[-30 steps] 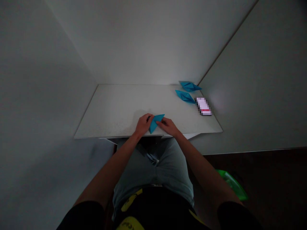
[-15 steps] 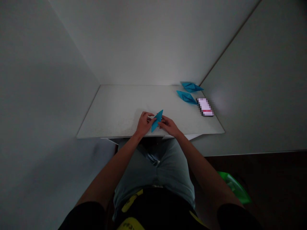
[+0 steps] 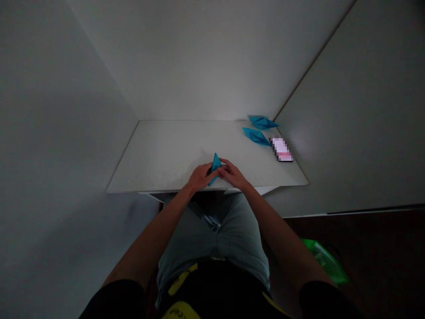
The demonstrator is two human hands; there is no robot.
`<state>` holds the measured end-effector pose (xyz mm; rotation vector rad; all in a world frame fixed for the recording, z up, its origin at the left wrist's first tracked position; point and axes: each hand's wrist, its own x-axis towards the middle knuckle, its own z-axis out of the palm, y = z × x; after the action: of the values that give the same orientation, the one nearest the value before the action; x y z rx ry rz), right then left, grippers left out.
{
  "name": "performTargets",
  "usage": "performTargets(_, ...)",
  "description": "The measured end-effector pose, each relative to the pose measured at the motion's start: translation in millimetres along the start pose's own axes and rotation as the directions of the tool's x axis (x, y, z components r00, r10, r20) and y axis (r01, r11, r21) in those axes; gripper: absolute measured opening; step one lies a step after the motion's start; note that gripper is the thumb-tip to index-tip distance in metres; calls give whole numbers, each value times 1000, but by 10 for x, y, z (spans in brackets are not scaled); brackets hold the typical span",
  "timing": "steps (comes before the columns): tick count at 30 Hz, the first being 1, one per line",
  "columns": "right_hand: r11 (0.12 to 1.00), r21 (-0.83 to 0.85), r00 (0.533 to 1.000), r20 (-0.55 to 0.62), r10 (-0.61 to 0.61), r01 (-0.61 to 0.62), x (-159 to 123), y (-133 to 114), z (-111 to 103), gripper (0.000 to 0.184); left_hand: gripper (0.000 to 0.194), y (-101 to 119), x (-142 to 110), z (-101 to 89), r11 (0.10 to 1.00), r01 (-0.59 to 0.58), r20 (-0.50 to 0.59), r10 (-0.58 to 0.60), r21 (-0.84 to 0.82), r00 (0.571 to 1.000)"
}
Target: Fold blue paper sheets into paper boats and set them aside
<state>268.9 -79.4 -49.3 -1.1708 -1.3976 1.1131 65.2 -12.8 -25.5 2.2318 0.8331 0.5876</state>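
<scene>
Between my two hands, close to the front edge of the white table [image 3: 159, 155], is a blue folded paper [image 3: 216, 162] with a pointed upper end. My left hand [image 3: 200, 176] grips it from the left, the thumb lying across its lower part. On the other side my right hand [image 3: 233, 173] pinches it, fingers bent around the right edge. The fingers cover much of the paper's middle. Two blue paper boats, a nearer one [image 3: 256, 136] and a farther one [image 3: 263, 122], lie at the back right of the table.
A phone [image 3: 281, 149] with a lit, pixelated screen lies at the table's right edge, beside the nearer boat. Walls rise behind the table and on both sides. On the dark floor at the lower right is a green plastic bag [image 3: 325, 260].
The folded paper has turned more upright and narrower in view. My left hand has shifted, its thumb now across the paper's lower part; my right hand has moved only slightly.
</scene>
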Motion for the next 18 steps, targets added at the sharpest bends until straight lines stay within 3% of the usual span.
performTargets(7, 994, -107, 999, -42, -1, -3, 4, -21, 23, 77, 44, -73, -13, 37, 994, -39, 2, 40, -106, 999)
performTargets(18, 977, -214, 994, -101, -40, 18, 2, -76, -1, 67, 58, -132, 0, 67, 979, -34, 19, 38, -202, 999)
